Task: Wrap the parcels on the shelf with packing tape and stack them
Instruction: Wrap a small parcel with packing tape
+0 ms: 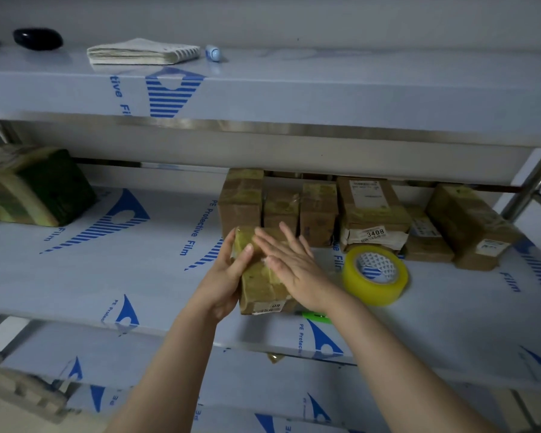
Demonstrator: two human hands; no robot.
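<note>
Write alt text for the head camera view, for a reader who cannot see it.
A person's left hand grips a tape-wrapped cardboard parcel at the front of a film-covered shelf while the right hand presses flat on its top. A roll of yellowish packing tape lies on the shelf to the right, and more taped parcels stand in a row behind.

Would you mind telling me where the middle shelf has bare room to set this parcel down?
Free: the wide stretch between the dark bundle at left and the held parcel. Crowded: back right, boxes packed behind the tape roll.
</note>
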